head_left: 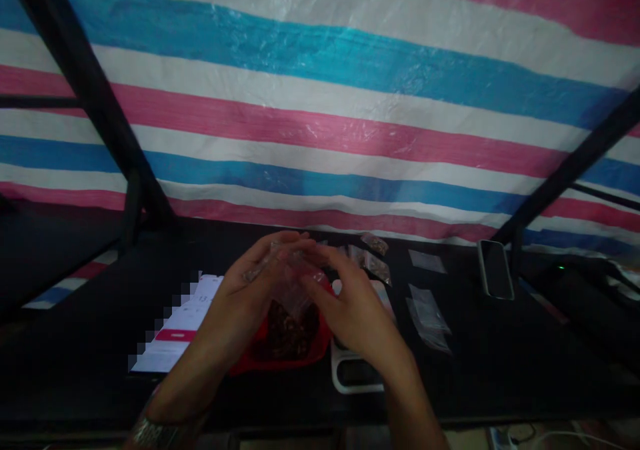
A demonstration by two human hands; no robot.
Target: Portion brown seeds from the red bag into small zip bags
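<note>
Both of my hands meet over a red tray (250,357) that holds a heap of small brownish pieces (290,333). Between them is a clear plastic bag (295,293), hanging just above the heap. My left hand (255,277) has its fingers closed on the bag's left side. My right hand (345,297) grips the other side, thumb toward the middle. Whether the bag has anything inside I cannot make out. A white digital scale (345,380) lies partly hidden under my right forearm.
Filled small bags (377,268) lie behind my right hand. Flat clear bags (427,313) rest to the right, with another single bag (427,261) behind. A phone (496,270) leans by the right black post (570,163). A lit screen (175,350) lies left of the tray.
</note>
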